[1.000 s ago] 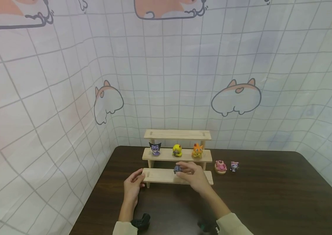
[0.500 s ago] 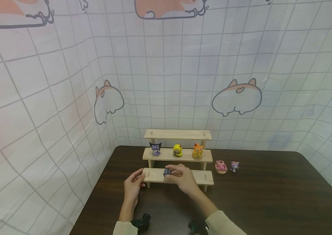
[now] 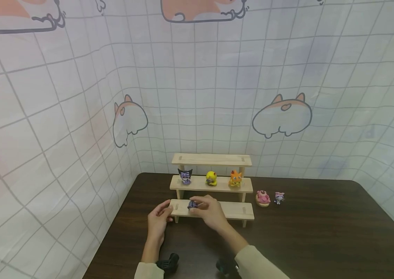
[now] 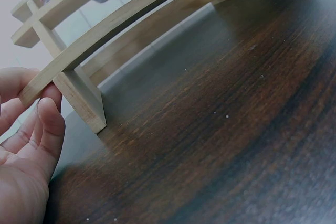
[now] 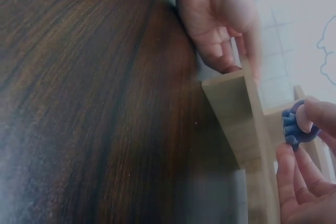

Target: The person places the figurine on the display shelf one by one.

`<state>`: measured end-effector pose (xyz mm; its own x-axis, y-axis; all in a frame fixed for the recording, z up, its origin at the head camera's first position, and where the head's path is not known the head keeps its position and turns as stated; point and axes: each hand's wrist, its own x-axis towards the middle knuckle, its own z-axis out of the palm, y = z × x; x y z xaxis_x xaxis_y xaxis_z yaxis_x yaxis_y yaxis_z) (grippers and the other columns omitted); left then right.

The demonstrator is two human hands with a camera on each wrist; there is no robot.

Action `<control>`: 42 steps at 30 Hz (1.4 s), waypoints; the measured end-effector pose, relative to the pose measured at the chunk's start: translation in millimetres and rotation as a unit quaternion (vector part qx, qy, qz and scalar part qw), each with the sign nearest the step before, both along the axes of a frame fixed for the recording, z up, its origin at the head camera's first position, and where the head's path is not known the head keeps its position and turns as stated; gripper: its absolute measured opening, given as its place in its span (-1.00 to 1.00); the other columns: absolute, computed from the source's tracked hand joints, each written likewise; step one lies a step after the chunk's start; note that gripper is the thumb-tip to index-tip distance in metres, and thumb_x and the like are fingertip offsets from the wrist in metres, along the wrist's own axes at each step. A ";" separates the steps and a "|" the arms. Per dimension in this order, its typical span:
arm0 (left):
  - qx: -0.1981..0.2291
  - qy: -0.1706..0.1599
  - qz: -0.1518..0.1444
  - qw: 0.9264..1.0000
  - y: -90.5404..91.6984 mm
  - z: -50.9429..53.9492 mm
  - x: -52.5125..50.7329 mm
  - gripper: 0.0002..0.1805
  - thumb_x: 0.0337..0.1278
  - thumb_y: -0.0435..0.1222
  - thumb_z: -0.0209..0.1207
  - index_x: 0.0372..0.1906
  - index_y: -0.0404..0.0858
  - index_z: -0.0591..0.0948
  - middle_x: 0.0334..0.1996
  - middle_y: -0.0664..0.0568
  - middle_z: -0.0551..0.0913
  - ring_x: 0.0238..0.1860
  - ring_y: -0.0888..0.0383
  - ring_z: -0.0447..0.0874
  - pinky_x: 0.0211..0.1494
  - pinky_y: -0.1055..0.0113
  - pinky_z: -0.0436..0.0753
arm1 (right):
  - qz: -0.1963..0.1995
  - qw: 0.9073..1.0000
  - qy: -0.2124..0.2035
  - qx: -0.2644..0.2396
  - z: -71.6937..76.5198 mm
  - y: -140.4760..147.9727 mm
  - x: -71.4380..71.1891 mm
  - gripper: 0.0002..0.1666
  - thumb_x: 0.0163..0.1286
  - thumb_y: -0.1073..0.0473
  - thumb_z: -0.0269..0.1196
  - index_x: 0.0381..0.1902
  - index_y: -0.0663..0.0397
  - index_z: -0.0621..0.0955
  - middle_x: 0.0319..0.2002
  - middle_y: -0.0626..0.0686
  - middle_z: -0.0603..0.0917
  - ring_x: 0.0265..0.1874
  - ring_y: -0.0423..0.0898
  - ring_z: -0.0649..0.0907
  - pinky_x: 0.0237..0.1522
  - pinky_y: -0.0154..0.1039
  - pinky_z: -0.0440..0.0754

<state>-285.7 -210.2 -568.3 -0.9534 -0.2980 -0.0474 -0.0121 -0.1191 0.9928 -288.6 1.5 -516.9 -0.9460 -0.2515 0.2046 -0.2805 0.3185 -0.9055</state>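
"a white gridded cloth (image 3: 200,128) hangs behind the hands; a dark wooden table (image 3: 322,232) lies under them."

"and the right hand (image 3: 212,212)?"

"clamped on a small blue figurine (image 3: 192,205), above the lowest board (image 3: 235,209) of the wooden shelf (image 3: 214,159), to the right of the left hand (image 3: 158,220)."

"which way does the figurine point?"

"its feet face down toward the board; the right hand covers too much to tell its long axis, or whether it touches."

"the left hand?"

"gripping the board's left end. beyond the right hand, three figurines (image 3: 211,178) stand on the middle board (image 3: 197,185)."
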 end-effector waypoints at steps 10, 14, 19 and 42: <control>0.000 0.005 0.000 1.000 -0.7 0.3 -1.9 -0.61 0.35 -0.31 0.30 0.21 -0.32 0.65 -0.24 0.11 0.74 -0.41 0.28 0.61 -0.35 0.45 0.67 | -0.016 1.000 0.008 0.019 1.9 -11.7 -7.0 -0.62 0.28 0.15 0.48 0.07 -0.01 0.76 -0.15 0.08 0.67 -0.21 -0.09 0.71 -0.28 -0.33 0.64; 0.000 0.008 0.000 1.000 -0.6 1.0 -1.1 -0.61 0.36 -0.31 0.29 0.22 -0.33 0.65 -0.24 0.10 0.74 -0.41 0.28 0.61 -0.35 0.45 0.67 | -0.021 0.999 0.013 0.024 0.9 -15.8 -7.6 -0.60 0.27 0.17 0.49 0.07 0.04 0.75 -0.16 0.10 0.67 -0.20 -0.04 0.75 -0.29 -0.33 0.67; 0.003 0.005 -0.002 1.000 0.3 2.3 -0.4 -0.63 0.36 -0.33 0.29 0.21 -0.31 0.66 -0.25 0.11 0.74 -0.41 0.28 0.62 -0.35 0.45 0.67 | -0.031 0.999 0.022 0.037 -0.4 -20.1 -7.3 -0.60 0.26 0.18 0.50 0.06 0.05 0.76 -0.18 0.09 0.67 -0.20 -0.03 0.76 -0.26 -0.29 0.70; -0.003 0.005 -0.008 1.000 0.5 0.0 1.0 -0.59 0.38 -0.30 0.28 0.24 -0.34 0.63 -0.26 0.11 0.74 -0.42 0.29 0.61 -0.34 0.45 0.66 | -0.061 0.995 0.015 0.082 -2.1 -30.2 -8.9 -0.64 0.26 0.05 0.50 0.03 -0.11 0.77 -0.17 0.04 0.72 -0.24 -0.07 0.73 -0.29 -0.20 0.64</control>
<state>-284.8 -209.7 -568.3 -0.9587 -0.2823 -0.0358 -0.0039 -0.1127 0.9936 -297.5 -28.7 -519.0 -0.9652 -0.1685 0.1998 -0.2581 0.4942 -0.8301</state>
